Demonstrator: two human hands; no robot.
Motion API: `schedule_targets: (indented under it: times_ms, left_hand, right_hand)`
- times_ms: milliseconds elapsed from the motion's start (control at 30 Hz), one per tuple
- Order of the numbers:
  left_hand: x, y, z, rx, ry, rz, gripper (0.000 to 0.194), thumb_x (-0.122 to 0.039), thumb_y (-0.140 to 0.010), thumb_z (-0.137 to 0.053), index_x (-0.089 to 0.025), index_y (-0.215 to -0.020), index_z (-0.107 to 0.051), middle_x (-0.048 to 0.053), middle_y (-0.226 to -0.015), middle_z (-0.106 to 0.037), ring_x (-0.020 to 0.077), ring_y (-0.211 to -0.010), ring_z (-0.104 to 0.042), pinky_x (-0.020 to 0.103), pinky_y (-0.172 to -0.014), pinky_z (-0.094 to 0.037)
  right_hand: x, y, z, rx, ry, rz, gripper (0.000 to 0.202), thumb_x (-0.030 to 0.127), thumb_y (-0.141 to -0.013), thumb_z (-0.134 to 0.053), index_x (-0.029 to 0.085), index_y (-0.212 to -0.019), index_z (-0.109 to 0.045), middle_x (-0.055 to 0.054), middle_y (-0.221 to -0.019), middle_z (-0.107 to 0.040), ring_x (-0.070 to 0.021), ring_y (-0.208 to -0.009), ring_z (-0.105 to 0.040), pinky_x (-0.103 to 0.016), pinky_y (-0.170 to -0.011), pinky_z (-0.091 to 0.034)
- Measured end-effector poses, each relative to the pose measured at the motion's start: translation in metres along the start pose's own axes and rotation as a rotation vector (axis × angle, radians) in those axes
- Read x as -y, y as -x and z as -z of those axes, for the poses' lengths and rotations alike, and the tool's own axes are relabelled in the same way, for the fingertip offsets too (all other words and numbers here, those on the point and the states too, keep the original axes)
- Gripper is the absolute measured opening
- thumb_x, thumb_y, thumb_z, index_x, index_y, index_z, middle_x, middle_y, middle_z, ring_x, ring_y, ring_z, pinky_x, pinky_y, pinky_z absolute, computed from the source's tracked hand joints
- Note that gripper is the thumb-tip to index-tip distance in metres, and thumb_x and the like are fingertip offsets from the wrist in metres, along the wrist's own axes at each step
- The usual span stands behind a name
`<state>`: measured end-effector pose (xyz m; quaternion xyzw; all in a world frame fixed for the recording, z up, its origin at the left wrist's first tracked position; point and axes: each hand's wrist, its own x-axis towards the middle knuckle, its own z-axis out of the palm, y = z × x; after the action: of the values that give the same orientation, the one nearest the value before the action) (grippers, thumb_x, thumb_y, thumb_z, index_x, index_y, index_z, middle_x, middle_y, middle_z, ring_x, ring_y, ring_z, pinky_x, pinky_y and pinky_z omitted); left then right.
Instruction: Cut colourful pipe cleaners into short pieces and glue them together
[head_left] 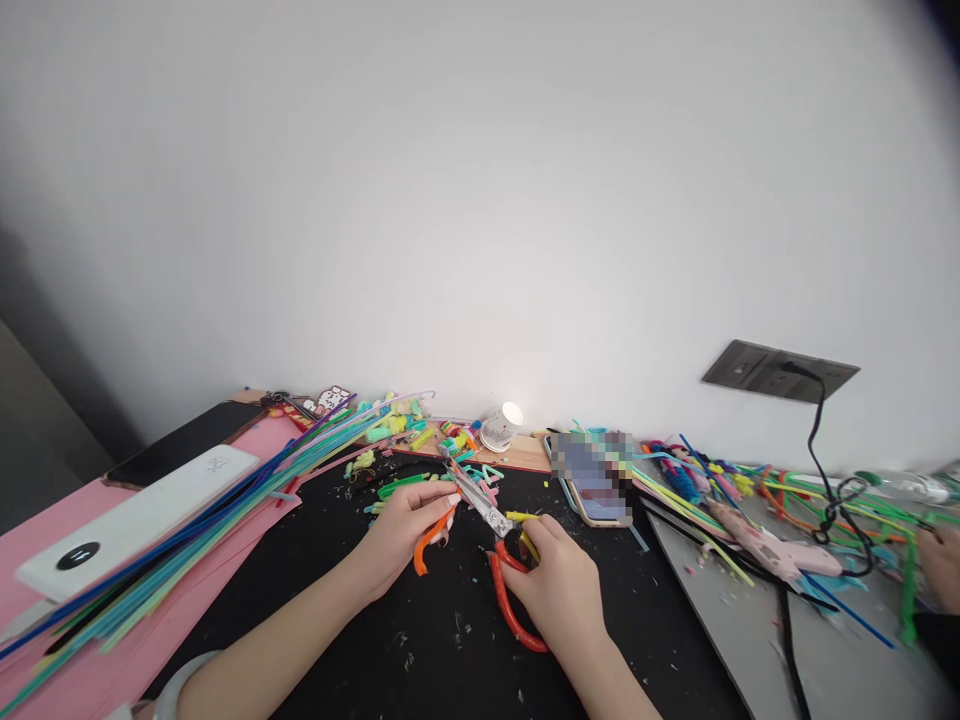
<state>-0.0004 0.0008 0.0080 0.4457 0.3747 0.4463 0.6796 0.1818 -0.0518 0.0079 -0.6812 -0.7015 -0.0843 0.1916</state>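
My left hand [411,525] pinches an orange pipe cleaner [431,540], whose curved end hangs down below the fingers. Red-handled scissors [517,610] are in my right hand [562,580], with the blades pointing up and left, close to the left fingertips. A short yellow piece [523,517] also shows at the right hand's fingers; how it is held is partly hidden. Behind the blades lie several cut green and teal pieces [401,487] on the black mat [435,650].
On the left, long pipe cleaners [225,520] lie across a white power bank [142,510]. A paper cup [501,428] and a phone [592,480] are near the wall. To the right are a pink glue gun [772,545], its cord, and another person's hand [939,565].
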Motion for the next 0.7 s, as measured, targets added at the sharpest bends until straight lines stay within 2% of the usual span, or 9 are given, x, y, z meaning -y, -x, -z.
schedule_targets:
  times_ms: [233, 567, 700]
  left_hand:
    - [0.0013, -0.0006, 0.0013, 0.013, -0.014, -0.012, 0.030, -0.034, -0.072, -0.065, -0.013, -0.093, -0.065, -0.003, -0.056, -0.048, 0.0089, -0.051, -0.045, 0.021, -0.049, -0.036]
    - [0.0013, -0.0012, 0.0019, -0.019, -0.083, -0.013, 0.034, -0.037, -0.071, -0.065, -0.014, -0.096, -0.066, -0.004, -0.054, -0.049, 0.0096, -0.049, -0.045, 0.022, -0.048, -0.038]
    - [0.0048, -0.0008, 0.0018, -0.028, -0.147, -0.017, 0.034, -0.037, -0.071, -0.064, -0.014, -0.097, -0.066, -0.002, -0.058, -0.055, 0.0120, -0.054, -0.051, 0.023, -0.051, -0.040]
  right_hand:
    - [-0.0006, 0.0004, -0.0002, -0.028, -0.015, 0.027, 0.019, 0.032, -0.070, -0.059, 0.020, -0.058, -0.049, 0.004, -0.061, -0.052, -0.0100, -0.049, -0.051, -0.020, -0.044, -0.028]
    - [0.0001, 0.0002, 0.0033, 0.040, -0.117, -0.015, 0.021, 0.033, -0.071, -0.058, 0.021, -0.059, -0.046, 0.004, -0.061, -0.053, -0.0114, -0.051, -0.051, -0.020, -0.045, -0.029]
    - [0.0045, -0.0002, 0.0080, 0.079, -0.148, -0.068, 0.022, 0.035, -0.070, -0.058, 0.021, -0.062, -0.043, 0.003, -0.063, -0.055, -0.0131, -0.053, -0.052, -0.021, -0.046, -0.030]
